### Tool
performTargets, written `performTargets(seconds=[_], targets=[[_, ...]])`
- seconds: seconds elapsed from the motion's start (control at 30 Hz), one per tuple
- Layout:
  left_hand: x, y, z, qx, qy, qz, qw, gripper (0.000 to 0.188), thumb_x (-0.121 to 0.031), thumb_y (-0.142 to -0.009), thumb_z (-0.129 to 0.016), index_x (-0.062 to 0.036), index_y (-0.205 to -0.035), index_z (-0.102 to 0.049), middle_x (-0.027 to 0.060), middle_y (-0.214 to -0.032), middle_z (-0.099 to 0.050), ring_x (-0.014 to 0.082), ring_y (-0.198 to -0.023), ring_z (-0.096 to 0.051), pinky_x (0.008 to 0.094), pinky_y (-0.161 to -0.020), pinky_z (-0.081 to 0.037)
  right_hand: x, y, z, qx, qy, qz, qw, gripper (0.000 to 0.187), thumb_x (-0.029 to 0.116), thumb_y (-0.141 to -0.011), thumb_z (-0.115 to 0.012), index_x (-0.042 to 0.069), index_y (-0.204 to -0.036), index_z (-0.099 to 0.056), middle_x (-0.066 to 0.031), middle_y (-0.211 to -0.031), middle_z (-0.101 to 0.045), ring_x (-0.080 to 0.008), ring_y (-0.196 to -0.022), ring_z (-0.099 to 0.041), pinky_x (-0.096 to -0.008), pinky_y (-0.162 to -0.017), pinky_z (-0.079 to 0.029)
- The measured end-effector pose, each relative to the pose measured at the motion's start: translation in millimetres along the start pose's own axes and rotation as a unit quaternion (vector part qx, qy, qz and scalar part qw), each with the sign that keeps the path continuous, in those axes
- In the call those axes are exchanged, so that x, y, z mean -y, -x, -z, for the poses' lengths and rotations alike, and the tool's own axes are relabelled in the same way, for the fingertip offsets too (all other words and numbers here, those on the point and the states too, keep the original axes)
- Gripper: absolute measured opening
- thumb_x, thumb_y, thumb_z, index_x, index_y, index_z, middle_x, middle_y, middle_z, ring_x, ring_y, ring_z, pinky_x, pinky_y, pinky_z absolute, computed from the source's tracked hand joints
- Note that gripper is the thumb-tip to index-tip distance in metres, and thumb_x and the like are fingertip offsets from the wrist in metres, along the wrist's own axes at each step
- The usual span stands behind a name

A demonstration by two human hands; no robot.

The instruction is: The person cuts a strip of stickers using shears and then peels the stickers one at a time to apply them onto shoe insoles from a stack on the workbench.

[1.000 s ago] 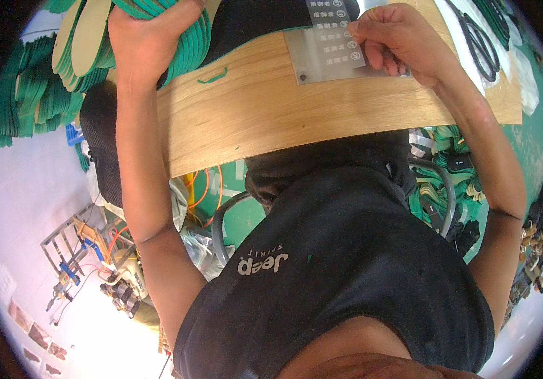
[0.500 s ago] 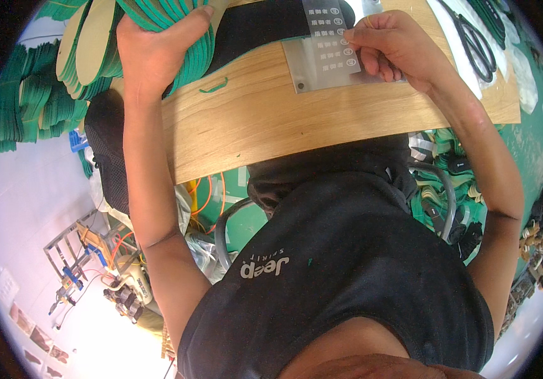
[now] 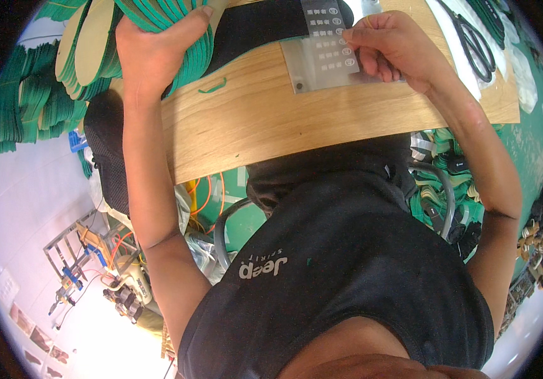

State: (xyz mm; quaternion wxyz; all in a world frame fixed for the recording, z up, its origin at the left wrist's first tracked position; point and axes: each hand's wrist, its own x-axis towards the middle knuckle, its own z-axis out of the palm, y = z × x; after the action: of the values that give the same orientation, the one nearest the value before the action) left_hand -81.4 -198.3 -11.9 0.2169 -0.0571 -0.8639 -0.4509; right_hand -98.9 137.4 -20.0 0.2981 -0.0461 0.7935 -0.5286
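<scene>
My left hand (image 3: 151, 57) is closed round a thick fanned stack of green insoles (image 3: 186, 60) at the upper left of the table. Beside that stack lies a black insole (image 3: 252, 28) with a green edge. My right hand (image 3: 388, 50) pinches the right edge of a clear film strip (image 3: 328, 47) printed with rows of small white marks. The strip's upper part lies over the toe or heel end of the black insole; which end, I cannot tell. Under its lower part is a clear plate (image 3: 300, 72) with a dark round spot at one corner.
Black-handled scissors (image 3: 473, 44) lie on white sheeting at the table's right. A green scrap (image 3: 213, 86) rests on the wooden table (image 3: 240, 132). Cream-faced insoles (image 3: 97, 50) stand left, with more green stacks (image 3: 22, 95) beyond. Below right is a heap of insoles (image 3: 432, 202).
The film strip has shifted very slightly left at its upper end. Both hands stay almost where they were.
</scene>
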Motion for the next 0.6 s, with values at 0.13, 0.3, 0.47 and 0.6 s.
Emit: performTargets(seconds=[0.13,0.3,0.47,0.6], targets=[[-6.5,-0.3,-2.3,-0.003,-0.041,-0.005,0.999,0.033,-0.011,-0.073,-0.085,0.0023,-0.1,-0.072,0.0078,-0.096,-0.074,0.0145,-0.086,-0.068,0.0302,-0.084,-0.053,-3.8,-1.4,1.6,0.008,-0.006,0.006,1.0,0.029,0.029,-0.098,-0.064,0.009,-0.077,-0.065,0.0011,-0.054,-0.06,-0.0029,-0.038,-0.05,-0.0173,-0.034,-0.03],[-9.5,-0.1,-2.8,-0.002,-0.02,-0.014,1.0,0.035,-0.012,-0.073,-0.085,0.0027,-0.102,-0.071,0.0076,-0.097,-0.073,0.0143,-0.086,-0.067,0.0302,-0.085,-0.053,0.7,2.0,-1.9,-0.003,0.007,0.015,1.0,0.033,0.032,-0.099,-0.064,0.009,-0.076,-0.065,0.0011,-0.054,-0.06,-0.003,-0.038,-0.05,-0.0172,-0.035,-0.03],[-21.8,2.5,-7.5,0.013,-0.024,-0.005,1.0,0.035,-0.012,-0.073,-0.081,0.0028,-0.102,-0.069,0.0077,-0.095,-0.072,0.0151,-0.086,-0.065,0.0315,-0.083,-0.053,0.6,5.0,-4.0,-0.021,-0.015,-0.006,1.0,0.036,0.035,-0.099,-0.064,0.008,-0.076,-0.066,0.0005,-0.052,-0.058,-0.0036,-0.036,-0.047,-0.0175,-0.035,-0.03],[-33.8,6.0,-8.6,0.028,0.021,0.017,0.999,0.043,-0.011,-0.071,-0.076,0.0045,-0.11,-0.066,0.0117,-0.101,-0.072,0.0201,-0.091,-0.067,0.0348,-0.084,-0.053,5.2,4.5,-3.4,0.014,-0.014,0.021,1.0,0.037,0.035,-0.099,-0.064,0.007,-0.076,-0.066,-0.0001,-0.05,-0.056,-0.004,-0.035,-0.043,-0.0174,-0.034,-0.03]])
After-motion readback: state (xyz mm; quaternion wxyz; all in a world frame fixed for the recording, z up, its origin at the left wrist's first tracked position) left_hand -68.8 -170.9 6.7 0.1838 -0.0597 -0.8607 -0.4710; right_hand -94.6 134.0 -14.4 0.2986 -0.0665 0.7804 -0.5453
